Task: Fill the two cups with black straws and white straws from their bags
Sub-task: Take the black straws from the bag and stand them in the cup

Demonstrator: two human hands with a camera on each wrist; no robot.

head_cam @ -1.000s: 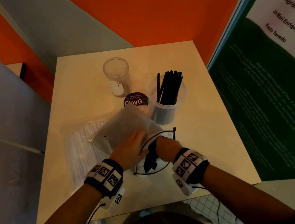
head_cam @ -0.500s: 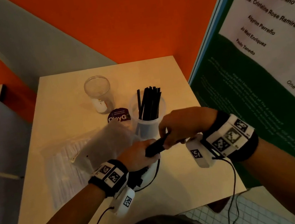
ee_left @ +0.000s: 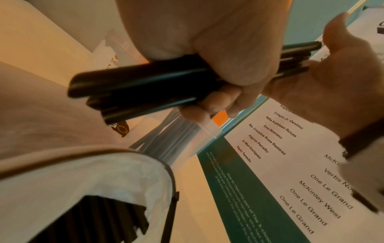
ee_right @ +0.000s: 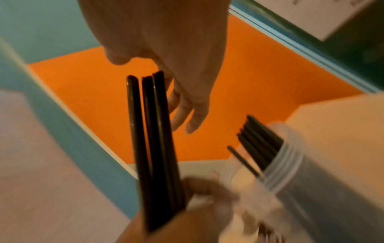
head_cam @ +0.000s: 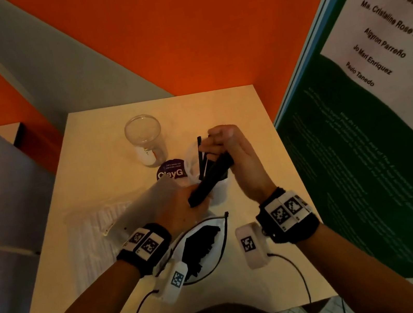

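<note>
Two bare hands share a bundle of black straws (head_cam: 210, 179), smooth thin plastic tubes. The left hand (head_cam: 181, 209) has its fingers curled tight around the bundle's near end. The right hand (head_cam: 229, 152), farther away, has fingers loosely bent against the bundle's far end, just above a round clear plastic cup (head_cam: 218, 195) already holding black straws. Beyond the left hand stands an empty clear cup (head_cam: 145, 139). Under the left wrist lies an open white bag (head_cam: 204, 247) of black straws; further left, a translucent crinkled bag of white straws (head_cam: 91, 241).
</note>
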